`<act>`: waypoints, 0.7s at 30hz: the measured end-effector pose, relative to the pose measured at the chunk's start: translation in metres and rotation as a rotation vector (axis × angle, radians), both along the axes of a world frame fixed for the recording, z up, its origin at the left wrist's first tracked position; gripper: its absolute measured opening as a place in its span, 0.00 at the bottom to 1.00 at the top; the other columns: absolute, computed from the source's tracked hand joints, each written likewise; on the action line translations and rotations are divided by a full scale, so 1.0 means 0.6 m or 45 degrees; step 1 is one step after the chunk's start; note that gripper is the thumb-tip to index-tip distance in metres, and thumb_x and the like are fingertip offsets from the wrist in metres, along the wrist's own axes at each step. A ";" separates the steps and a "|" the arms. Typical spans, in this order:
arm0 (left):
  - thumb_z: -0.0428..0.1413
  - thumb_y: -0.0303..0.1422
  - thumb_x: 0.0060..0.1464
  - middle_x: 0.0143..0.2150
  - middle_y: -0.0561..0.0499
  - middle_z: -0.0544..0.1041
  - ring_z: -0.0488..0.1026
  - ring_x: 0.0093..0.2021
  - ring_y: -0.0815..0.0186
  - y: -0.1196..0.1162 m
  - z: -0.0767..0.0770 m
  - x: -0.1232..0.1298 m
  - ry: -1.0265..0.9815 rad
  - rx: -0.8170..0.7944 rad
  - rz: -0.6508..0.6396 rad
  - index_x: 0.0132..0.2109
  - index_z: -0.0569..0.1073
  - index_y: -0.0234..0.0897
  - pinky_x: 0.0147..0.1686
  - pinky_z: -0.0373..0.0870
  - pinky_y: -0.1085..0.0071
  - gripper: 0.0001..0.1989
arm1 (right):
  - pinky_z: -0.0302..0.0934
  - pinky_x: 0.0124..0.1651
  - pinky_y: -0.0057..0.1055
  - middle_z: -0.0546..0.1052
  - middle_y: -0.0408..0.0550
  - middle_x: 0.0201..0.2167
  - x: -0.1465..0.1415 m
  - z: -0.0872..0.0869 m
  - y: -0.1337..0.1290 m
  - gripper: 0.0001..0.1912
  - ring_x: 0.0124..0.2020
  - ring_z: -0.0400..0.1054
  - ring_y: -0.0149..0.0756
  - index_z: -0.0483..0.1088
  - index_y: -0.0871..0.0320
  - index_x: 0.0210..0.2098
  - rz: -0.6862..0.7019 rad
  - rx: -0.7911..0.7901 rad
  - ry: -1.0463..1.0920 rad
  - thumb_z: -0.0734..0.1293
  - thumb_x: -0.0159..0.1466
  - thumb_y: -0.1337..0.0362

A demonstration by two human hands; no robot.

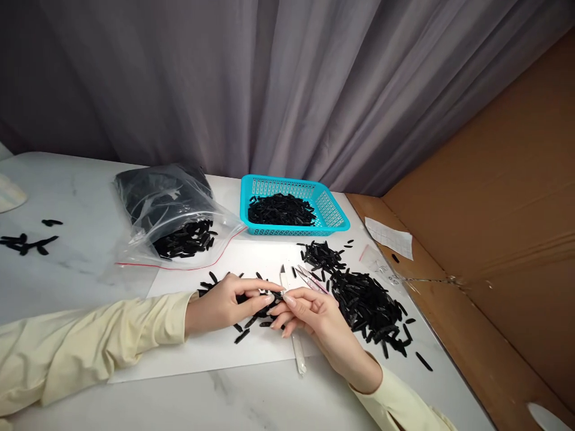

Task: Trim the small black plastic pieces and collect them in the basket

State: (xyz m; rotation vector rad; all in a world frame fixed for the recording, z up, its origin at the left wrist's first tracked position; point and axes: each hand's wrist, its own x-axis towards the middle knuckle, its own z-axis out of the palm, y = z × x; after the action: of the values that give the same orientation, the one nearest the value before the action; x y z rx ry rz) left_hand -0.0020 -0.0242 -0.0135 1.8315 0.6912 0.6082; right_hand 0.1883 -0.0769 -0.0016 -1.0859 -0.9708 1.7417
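Observation:
My left hand (231, 304) is closed in a pinch on a small black elongated piece (277, 296), thumb below and forefinger above. Against the other end of that piece, my right hand (309, 311) pinches with thumb and forefinger, its other fingers curled beneath. Fingertips hide most of the piece. More black pieces (242, 335) lie scattered on white paper (179, 353) under and around my hands. A white-handled craft knife (298, 353) lies partly below my right hand, its blade pointing away. Beside it are pink-handled scissors or snips (312, 279), partly covered by black pieces.
A turquoise basket (296, 230) at the back holds many black pieces. Left of it lies a clear zip bag (144, 248) with more. Heaps of black pieces (366, 308) spread to the right, near a cardboard wall (503, 239). A grey curtain (269, 90) hangs behind.

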 end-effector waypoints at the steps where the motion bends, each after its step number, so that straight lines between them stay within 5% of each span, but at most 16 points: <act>1: 0.48 0.32 0.57 0.15 0.62 0.52 0.47 0.17 0.76 0.000 -0.001 0.000 -0.001 0.066 -0.004 0.50 0.74 0.26 0.17 0.46 0.79 0.19 | 0.68 0.28 0.25 0.80 0.52 0.30 -0.001 0.001 0.000 0.13 0.27 0.75 0.33 0.73 0.63 0.33 -0.003 -0.008 0.011 0.70 0.58 0.57; 21: 0.49 0.31 0.58 0.12 0.58 0.61 0.47 0.16 0.75 -0.001 -0.013 0.000 -0.035 0.276 0.050 0.47 0.77 0.26 0.13 0.49 0.78 0.17 | 0.66 0.24 0.22 0.79 0.51 0.25 -0.010 -0.003 -0.002 0.17 0.22 0.74 0.30 0.73 0.65 0.28 -0.034 -0.057 0.042 0.68 0.59 0.54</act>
State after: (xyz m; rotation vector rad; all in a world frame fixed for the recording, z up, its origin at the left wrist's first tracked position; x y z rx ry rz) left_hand -0.0021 -0.0249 -0.0212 2.0090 0.6647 0.7571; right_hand 0.1825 -0.0784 -0.0036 -1.0904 -0.8966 1.7616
